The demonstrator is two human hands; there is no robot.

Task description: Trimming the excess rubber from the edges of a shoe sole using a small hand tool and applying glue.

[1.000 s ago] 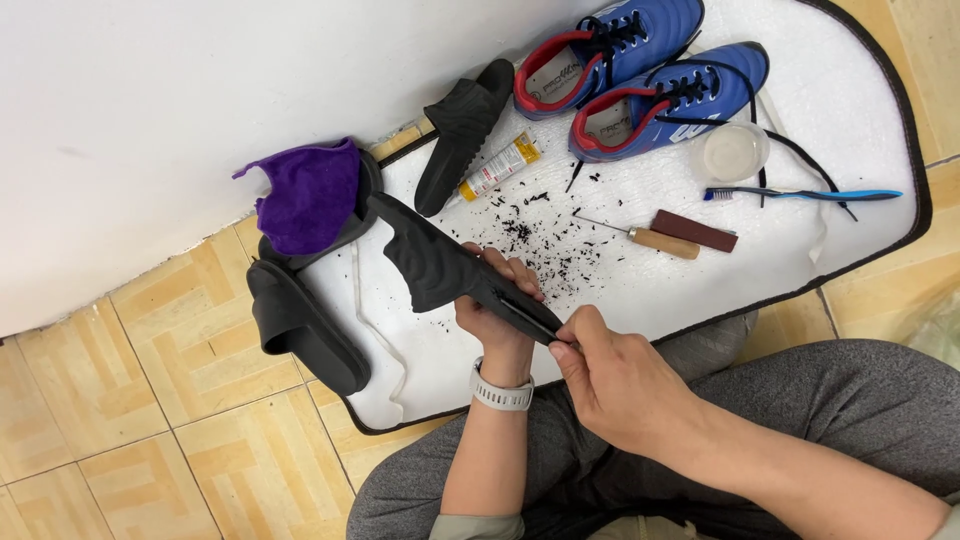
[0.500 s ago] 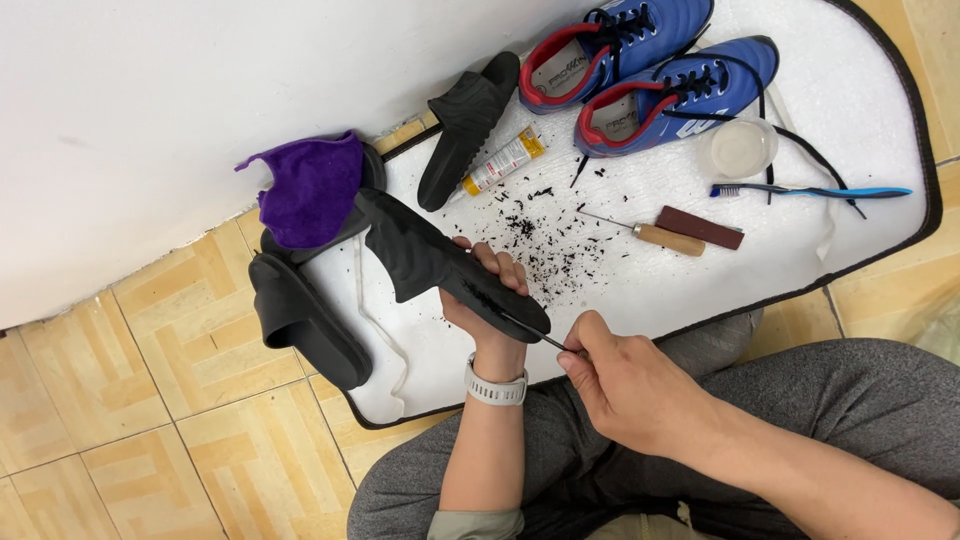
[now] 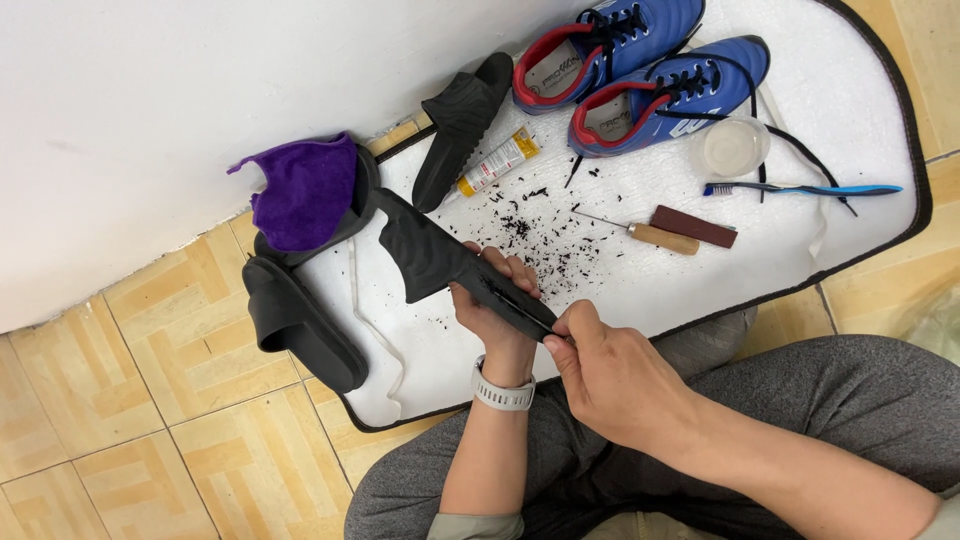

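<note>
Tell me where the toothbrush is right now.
In the head view the toothbrush lies at the right end of the white mat, beside the clear cup and below the blue shoes.

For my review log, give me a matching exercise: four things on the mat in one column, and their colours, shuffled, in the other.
Things:
1. cloth
2. pair of shoes
3. toothbrush
4. sandal in the left hand

Colours:
A. dark grey
B. purple
C. blue with red lining
D. light blue handle

Pairs: 1-B, 2-C, 3-D, 4-A
</note>
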